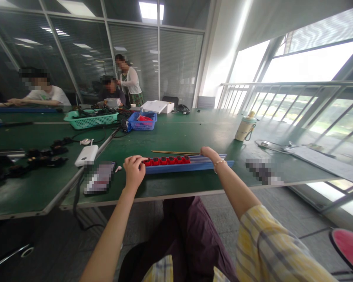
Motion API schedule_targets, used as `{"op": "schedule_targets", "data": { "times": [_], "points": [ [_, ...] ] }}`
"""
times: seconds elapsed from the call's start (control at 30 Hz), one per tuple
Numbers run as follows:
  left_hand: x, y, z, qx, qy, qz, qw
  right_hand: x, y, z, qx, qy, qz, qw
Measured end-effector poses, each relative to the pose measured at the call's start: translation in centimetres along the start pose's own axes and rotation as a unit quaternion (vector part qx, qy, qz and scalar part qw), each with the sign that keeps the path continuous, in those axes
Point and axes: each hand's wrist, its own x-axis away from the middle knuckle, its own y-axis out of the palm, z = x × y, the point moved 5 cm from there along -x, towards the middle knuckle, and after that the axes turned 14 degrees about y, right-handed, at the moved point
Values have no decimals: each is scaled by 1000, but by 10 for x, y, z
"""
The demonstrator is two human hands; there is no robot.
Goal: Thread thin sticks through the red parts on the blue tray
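Note:
A long blue tray (188, 167) lies across the table in front of me. Several red blocks with black tops (164, 160) sit in a row along its left and middle part. My left hand (134, 168) is curled at the tray's left end, its fingertips on the leftmost red block (147, 161). Toward the right end, my right hand (210, 154) is closed at the tray's far side, beside a pale, shiny strip (220, 157); its fingers are mostly hidden. Behind the tray lie thin wooden sticks (173, 152).
Left of the tray are a phone (100, 178), a white power bank (86, 155) and an earbud (118, 169). A bottle (245, 128) and a blurred flat item (263, 171) are to the right. Green (91, 120) and blue baskets (142, 124) stand farther back. Several people are beyond.

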Motion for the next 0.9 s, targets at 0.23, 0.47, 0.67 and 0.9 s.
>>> {"op": "schedule_targets", "data": {
  "times": [0.23, 0.47, 0.67, 0.9],
  "points": [
    [0, 1, 0, 0, -5, -5, 1000, 0, 2, 4, 34, 36, -21, 999],
    [0, -1, 2, 2, 3, 0, 1000, 1, 0, 6, 2, 22, -29, 999],
    [0, -2, 2, 6, -2, -1, 1000, 1, 0, 5, -13, -1, -39, 999],
    [-1, -1, 2, 7, -2, -1, 1000, 4, -3, 7, -30, 0, -39, 999]
  ]
}}
